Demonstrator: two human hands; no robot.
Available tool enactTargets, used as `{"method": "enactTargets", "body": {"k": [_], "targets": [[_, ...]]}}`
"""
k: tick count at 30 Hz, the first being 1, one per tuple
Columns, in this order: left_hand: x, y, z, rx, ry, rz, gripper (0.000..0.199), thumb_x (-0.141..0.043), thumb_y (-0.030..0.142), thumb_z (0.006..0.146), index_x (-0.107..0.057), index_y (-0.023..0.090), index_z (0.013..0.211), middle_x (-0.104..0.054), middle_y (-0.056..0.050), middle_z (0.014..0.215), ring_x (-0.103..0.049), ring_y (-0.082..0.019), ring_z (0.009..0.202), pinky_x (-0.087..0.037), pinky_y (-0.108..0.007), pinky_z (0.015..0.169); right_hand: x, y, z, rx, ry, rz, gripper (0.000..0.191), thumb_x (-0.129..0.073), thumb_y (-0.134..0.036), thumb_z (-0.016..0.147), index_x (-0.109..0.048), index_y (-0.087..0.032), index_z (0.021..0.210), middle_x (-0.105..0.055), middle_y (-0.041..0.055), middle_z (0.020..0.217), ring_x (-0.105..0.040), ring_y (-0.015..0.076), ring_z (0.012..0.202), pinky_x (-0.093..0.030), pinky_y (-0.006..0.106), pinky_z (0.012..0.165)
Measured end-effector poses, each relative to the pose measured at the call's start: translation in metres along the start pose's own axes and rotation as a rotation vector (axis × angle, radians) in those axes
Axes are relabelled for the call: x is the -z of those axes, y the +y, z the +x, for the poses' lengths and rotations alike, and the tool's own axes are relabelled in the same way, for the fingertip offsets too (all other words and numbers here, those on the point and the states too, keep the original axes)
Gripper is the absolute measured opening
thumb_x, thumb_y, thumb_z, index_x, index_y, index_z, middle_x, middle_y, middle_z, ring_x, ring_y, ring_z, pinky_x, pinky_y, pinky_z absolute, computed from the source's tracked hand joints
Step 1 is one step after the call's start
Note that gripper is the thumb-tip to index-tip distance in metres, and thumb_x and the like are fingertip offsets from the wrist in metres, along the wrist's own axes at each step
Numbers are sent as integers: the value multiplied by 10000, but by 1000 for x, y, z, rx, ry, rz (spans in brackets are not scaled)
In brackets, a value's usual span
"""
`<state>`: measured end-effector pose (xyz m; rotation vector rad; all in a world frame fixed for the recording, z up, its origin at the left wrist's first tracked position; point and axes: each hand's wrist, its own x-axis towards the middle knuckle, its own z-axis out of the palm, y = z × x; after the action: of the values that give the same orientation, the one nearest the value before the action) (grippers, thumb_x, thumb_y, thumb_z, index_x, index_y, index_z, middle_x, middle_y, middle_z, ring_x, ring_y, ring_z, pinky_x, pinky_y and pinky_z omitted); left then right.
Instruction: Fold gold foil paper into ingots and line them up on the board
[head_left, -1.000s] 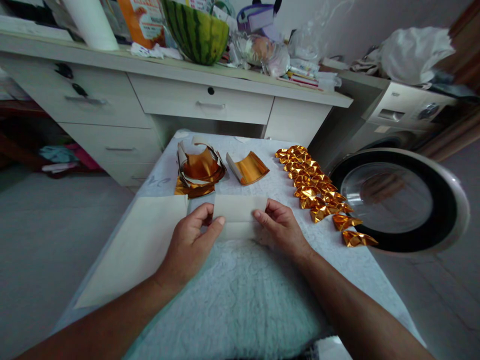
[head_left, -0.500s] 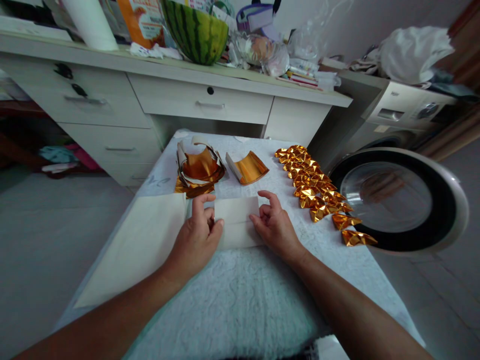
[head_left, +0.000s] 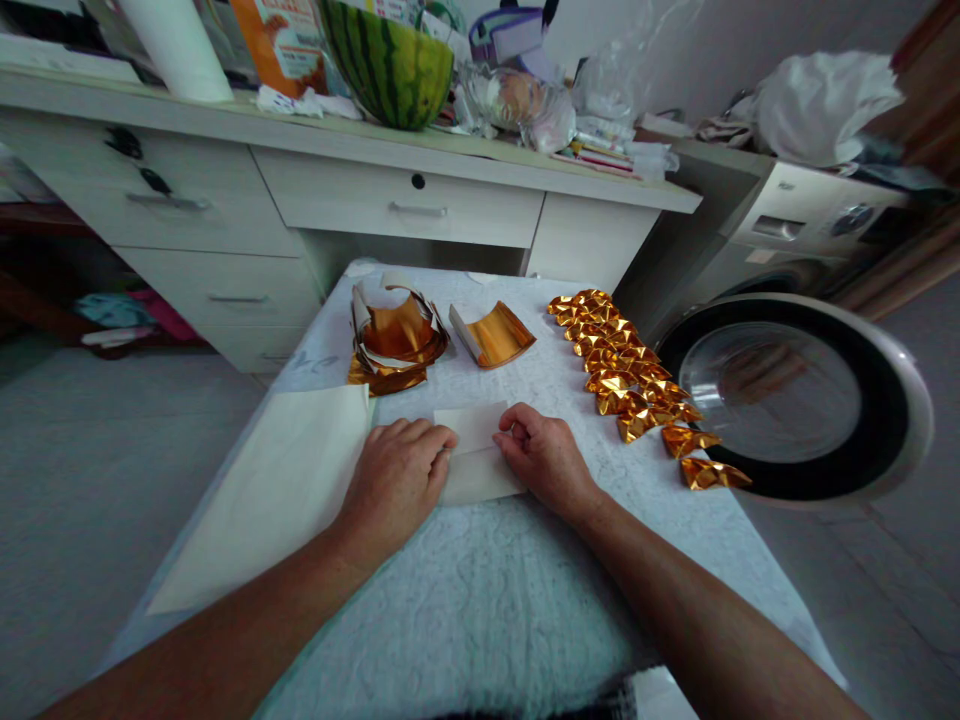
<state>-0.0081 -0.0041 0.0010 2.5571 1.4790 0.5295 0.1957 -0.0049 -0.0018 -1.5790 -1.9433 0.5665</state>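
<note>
A pale sheet of paper (head_left: 477, 468) with a crease across it lies on the cloth-covered table, its far part folded toward me. My left hand (head_left: 405, 465) is closed at its left edge, thumb and fingers pinching the paper. At the right edge my right hand (head_left: 544, 455) grips it too, fingers curled and thumb against the fold. Beyond them sit a curved gold foil sheet (head_left: 499, 335) and a rolled stack of gold foil paper (head_left: 397, 335). Left of my left hand lies a stack of larger cream sheets (head_left: 277, 480).
Folded gold foil pieces (head_left: 619, 365) stand in rows along the table's right side. A washing machine door (head_left: 892, 400) hangs open beside them. Behind the table, a white drawer desk (head_left: 405, 190) holds a cut watermelon (head_left: 386, 70) and plastic bags.
Both hands have closed their raised index fingers down onto the paper's edges. My left hand has turned palm-down. The folded part of the paper has come slightly nearer to me.
</note>
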Motion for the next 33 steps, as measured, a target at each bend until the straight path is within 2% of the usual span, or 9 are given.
{"method": "enactTargets", "body": {"k": [3,7,9,13,16,23,28,30,33], "targets": [[1,3,-1,10,4,33,164,-527,180,858,-675,225,911,-626,-60,897,-556,-246,871,-415,-386,762,0,0,0,2,-17,-10,30,-587,-183,841,-569,-208,843,-514,-51,611,-462,109,554,-307,230,557],[-1,5,-3,14,109,78,206,-578,163,810,-707,256,941,-569,-98,1173,-498,-305,1020,-427,-466,834,2,-1,1,4,-39,-18,25,-585,-172,839,-583,-197,845,-518,-47,622,-464,109,563,-306,233,566],[-4,4,-3,-12,131,79,235,-583,142,803,-712,269,954,-551,-91,1234,-481,-313,1057,-428,-488,863,4,-2,1,11,-47,-14,29,-577,-166,840,-583,-194,848,-511,-48,620,-459,108,562,-305,233,568],[-8,1,-2,-154,0,-100,372,-472,8,805,-681,234,1013,-627,-65,1094,-536,-237,990,-470,-408,869,8,-3,2,41,-82,10,45,-552,-161,849,-582,-192,860,-515,-51,614,-467,106,561,-313,229,574],[-8,1,-1,-185,-81,-172,399,-417,-16,818,-655,196,1057,-645,-61,1017,-558,-214,977,-487,-370,879,11,-3,1,81,-102,18,73,-535,-148,847,-592,-189,866,-533,-47,621,-480,105,564,-327,228,581],[-8,3,-2,-167,-68,-188,339,-460,76,862,-616,190,1141,-623,-71,1070,-543,-225,1014,-478,-405,920,19,-1,0,147,-129,-2,283,-457,-26,797,-646,-168,953,-606,-16,687,-543,117,619,-376,224,619],[-8,3,-2,-135,-104,-222,314,-479,111,887,-619,181,1159,-597,-75,1080,-522,-232,1027,-463,-420,937,22,1,-3,209,-184,38,395,-434,28,766,-648,-177,1029,-682,26,899,-612,135,797,-437,233,722],[-8,3,-1,-131,-114,-228,306,-486,119,891,-621,176,1159,-589,-77,1081,-519,-234,1028,-460,-421,936,23,3,-3,242,-209,42,417,-441,36,752,-643,-189,1039,-675,36,971,-611,149,875,-449,253,776],[-7,3,-1,-130,-121,-231,303,-492,123,893,-619,175,1163,-583,-77,1083,-515,-235,1027,-456,-423,936,22,6,-4,288,-233,5,456,-460,52,707,-639,-200,1042,-632,40,973,-584,163,913,-452,275,807]]}}
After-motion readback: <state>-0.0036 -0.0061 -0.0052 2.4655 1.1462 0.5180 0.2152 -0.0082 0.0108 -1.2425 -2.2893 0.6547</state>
